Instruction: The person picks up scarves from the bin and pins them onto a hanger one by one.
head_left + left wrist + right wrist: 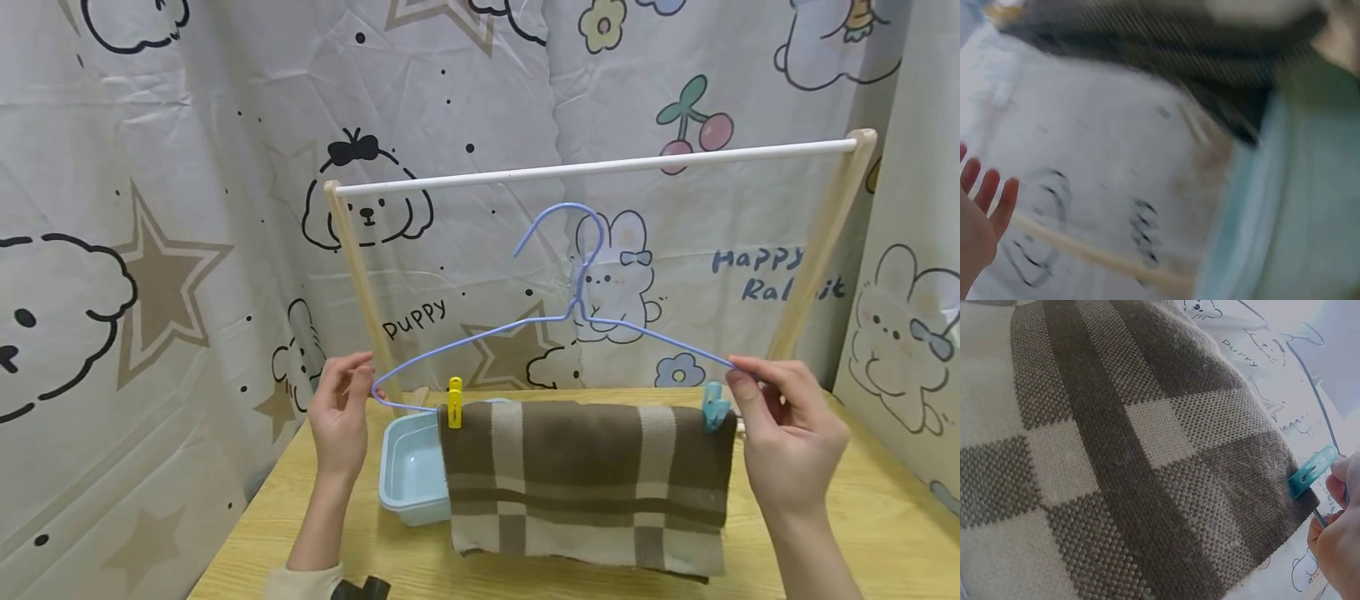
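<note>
A blue wire hanger (579, 310) is held up in front of the rack. Over its lower bar hangs a brown and cream checked knit cloth (585, 467), with a yellow clothespin (455, 403) at its left corner and a turquoise clothespin (716, 407) at its right. My right hand (795, 433) pinches the hanger's right end between thumb and fingers, close to the turquoise clothespin. At the left end of the hanger is my left hand (341, 417), its fingertips touching or just beside the wire. In the left wrist view its fingers (988, 194) look straight and spread.
Behind the hanger stands a rack with a white rod (600, 167) and wooden posts (821, 250). Partly behind the cloth, a light blue basin (412, 504) sits on the wooden table (262, 542). A printed curtain (247, 125) surrounds the table.
</note>
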### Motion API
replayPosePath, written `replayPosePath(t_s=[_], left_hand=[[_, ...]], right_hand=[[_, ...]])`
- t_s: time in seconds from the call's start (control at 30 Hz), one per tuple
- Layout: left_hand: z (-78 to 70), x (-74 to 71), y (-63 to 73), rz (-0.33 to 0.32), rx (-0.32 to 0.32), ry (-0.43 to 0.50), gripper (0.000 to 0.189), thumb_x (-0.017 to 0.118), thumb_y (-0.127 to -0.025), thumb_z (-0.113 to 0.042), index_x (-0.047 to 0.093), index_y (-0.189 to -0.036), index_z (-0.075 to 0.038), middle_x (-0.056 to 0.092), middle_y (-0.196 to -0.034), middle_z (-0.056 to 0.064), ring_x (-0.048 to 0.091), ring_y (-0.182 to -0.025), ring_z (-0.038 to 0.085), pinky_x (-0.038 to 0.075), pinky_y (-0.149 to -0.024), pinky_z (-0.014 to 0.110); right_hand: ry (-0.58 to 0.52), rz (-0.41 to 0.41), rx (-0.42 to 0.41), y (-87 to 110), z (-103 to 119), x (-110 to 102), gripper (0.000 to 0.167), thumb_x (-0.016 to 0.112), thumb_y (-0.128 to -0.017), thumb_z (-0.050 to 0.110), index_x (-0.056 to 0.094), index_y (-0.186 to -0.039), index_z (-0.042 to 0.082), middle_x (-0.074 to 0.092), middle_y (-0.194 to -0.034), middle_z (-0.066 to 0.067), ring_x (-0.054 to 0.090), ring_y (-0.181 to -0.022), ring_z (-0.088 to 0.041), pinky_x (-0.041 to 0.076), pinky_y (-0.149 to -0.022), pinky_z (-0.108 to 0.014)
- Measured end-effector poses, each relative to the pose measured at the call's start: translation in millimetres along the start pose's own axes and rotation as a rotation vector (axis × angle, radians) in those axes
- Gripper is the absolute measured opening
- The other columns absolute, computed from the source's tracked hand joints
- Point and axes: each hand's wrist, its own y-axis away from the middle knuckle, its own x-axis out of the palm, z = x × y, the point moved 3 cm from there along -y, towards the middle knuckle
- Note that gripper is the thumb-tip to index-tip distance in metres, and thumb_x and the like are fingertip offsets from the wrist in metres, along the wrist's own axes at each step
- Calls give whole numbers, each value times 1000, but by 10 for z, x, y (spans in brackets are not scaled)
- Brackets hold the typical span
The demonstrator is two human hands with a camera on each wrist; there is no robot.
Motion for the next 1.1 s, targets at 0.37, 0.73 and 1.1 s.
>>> replayPosePath(t_s=[0.37, 0.73, 1.1], left_hand=[[1013, -242, -227, 19, -176, -454, 65, 74, -90, -15, 40, -144, -5, 40, -136, 22, 46, -118, 35, 39, -103, 49], [1496, -213, -154, 319, -512, -394, 90, 69, -94, -22, 8, -160, -17, 32, -155, 18, 45, -134, 42, 40, -109, 53], [1506, -62, -201, 408, -411, -668, 38, 59, -99, -16, 42, -131, -4, 61, -125, 25, 66, -108, 41, 57, -83, 49]], right_hand=[[-3, -43, 19, -80, -29, -67, 12, 69, -81, -17, 68, -92, -21, 66, -78, 8, 41, -62, -5, 26, -51, -12], [42, -37, 30, -54, -49, -105, 12, 69, -82, -17, 68, -94, -20, 65, -80, 9, 41, -63, -5, 26, -50, -12], [29, -57, 38, -60, -45, -93, 12, 69, -81, -18, 67, -93, -21, 65, -79, 9, 39, -61, -4, 25, -50, -12]])
